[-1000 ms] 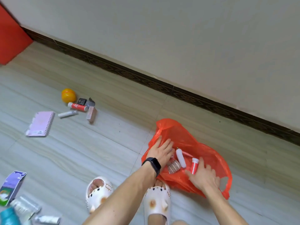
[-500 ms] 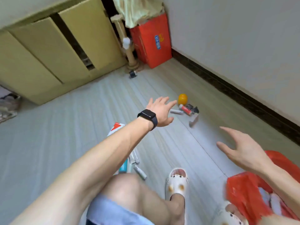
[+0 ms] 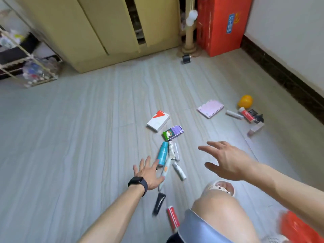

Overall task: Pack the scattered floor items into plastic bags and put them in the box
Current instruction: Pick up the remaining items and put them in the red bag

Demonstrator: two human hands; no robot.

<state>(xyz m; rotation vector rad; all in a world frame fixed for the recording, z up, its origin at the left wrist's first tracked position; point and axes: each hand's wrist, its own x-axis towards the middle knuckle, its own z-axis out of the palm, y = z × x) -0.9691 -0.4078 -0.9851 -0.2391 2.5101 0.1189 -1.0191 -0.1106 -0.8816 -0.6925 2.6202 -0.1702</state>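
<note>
The left grip (image 3: 149,174) is spread beside the teal bottle (image 3: 162,153) (nothing held), apparently for gathering; the right grip (image 3: 227,160) is held splayed, empty.

teal bottle (image 3: 162,153) lying mid-floor | purple notebook (image 3: 210,108) flat near wall | orange bag (image 3: 301,227) crumpled, bottom right | red box (image 3: 222,23) upright

notebook (image 3: 210,108) 1 | orange ball (image 3: 245,101) 1 | teal bottle (image 3: 162,153) 1 | black tube (image 3: 158,203) 1

Left hand (image 3: 149,174) fingers spread, low beside teal bottle (image 3: 162,153) and tubes (image 3: 172,152). Right hand (image 3: 226,160) spread, holds nothing. White-red box (image 3: 158,121), purple carton (image 3: 172,132), notebook (image 3: 210,108), orange ball (image 3: 245,101) scattered on floor (image 3: 87,137). Red bag (image 3: 301,227) bottom right; red box (image 3: 220,23) far corner.
</note>
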